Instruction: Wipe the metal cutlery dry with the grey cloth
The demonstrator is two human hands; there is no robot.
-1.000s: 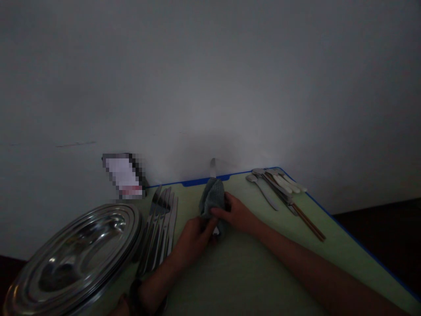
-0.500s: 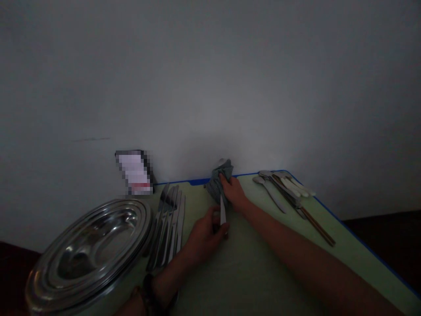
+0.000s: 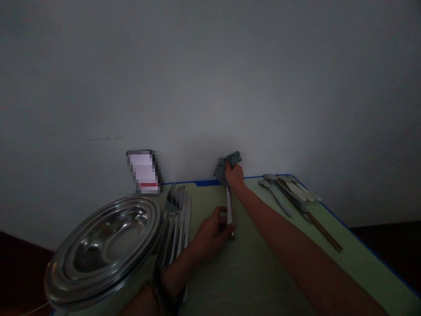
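Your left hand (image 3: 210, 232) grips the near end of the metal utensil (image 3: 229, 207), long axis pointing away; your right hand (image 3: 235, 176) clasps the cloth (image 3: 220, 171) at its far end.

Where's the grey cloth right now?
In the head view, the grey cloth is just right of centre, in the right hand, at the far end of the metal utensil.

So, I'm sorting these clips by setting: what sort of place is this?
Probably a dining or kitchen corner, though little of the room shows: a green-topped table stands against a plain wall, bearing stacked metal plates and laid-out cutlery.
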